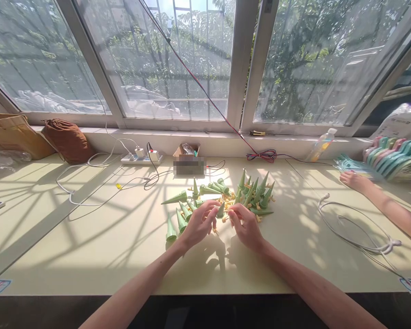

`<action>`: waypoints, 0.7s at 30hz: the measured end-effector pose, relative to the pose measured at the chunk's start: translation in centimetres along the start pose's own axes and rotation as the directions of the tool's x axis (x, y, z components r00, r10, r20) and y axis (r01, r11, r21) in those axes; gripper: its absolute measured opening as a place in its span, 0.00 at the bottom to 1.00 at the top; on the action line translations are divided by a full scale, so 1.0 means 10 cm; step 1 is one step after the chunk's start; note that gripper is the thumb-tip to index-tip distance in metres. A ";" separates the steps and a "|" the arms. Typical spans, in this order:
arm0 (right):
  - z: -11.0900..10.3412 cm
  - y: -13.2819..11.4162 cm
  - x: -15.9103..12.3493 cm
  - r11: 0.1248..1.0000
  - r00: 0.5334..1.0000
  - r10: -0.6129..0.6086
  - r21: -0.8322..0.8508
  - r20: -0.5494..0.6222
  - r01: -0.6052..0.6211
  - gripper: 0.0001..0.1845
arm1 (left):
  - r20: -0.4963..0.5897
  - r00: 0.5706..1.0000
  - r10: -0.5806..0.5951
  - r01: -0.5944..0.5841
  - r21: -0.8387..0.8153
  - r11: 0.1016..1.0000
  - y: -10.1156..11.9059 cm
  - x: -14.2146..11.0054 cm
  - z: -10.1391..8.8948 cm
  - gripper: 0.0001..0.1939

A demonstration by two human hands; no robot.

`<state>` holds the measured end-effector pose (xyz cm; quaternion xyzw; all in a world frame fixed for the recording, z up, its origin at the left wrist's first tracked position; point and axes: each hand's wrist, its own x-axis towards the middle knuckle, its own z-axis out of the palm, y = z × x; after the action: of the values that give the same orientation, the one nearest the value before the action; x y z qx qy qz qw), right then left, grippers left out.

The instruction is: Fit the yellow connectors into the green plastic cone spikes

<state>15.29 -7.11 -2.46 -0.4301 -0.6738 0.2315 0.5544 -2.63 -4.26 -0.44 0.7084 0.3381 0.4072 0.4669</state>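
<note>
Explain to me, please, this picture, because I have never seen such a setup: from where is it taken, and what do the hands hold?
No machine here: these are a person's bare hands, seen by a camera worn on that person's head. The left hand holds a small green cone in its fingertips. The right hand is close beside it, fingertips together; what they pinch is too small to tell. Around them on the table are more green cones and small yellowish pieces. Far right, another person's hand reaches in.

Table (106,260) (sunlit) | green cones (208,189) | power strip (127,160) | looped cable (392,246)
</note>
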 end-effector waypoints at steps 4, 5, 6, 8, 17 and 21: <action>0.00 0.03 0.00 1.000 1.000 0.000 -0.003 0.010 0.000 0.10 | -0.014 1.000 0.009 -0.009 -0.011 1.000 0.02 -0.01 0.00 0.16; 0.00 0.03 0.00 1.000 1.000 0.001 -0.004 0.012 -0.001 0.10 | -0.016 1.000 0.012 -0.012 -0.010 1.000 0.03 -0.01 0.00 0.15; 0.00 0.03 0.00 1.000 1.000 0.002 -0.005 0.013 -0.001 0.10 | -0.020 1.000 0.018 -0.018 -0.008 1.000 0.03 -0.01 0.00 0.15; 0.00 0.02 0.00 1.000 1.000 0.002 -0.006 0.014 -0.002 0.10 | -0.033 0.999 0.031 -0.031 0.003 1.000 0.03 -0.01 0.00 0.14; -0.01 0.00 0.00 1.000 0.999 0.002 -0.028 0.035 -0.001 0.12 | -0.033 0.994 0.108 -0.104 0.109 0.989 0.01 -0.03 -0.02 0.10; -0.01 -0.01 0.00 0.999 0.999 -0.002 -0.053 0.034 0.003 0.11 | -0.036 0.992 0.125 -0.117 0.170 0.978 0.03 -0.04 -0.03 0.09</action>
<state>15.36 -7.22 -2.34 -0.4399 -0.6895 0.2199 0.5317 -3.06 -4.60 -0.24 0.7548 0.3384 0.4213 0.3720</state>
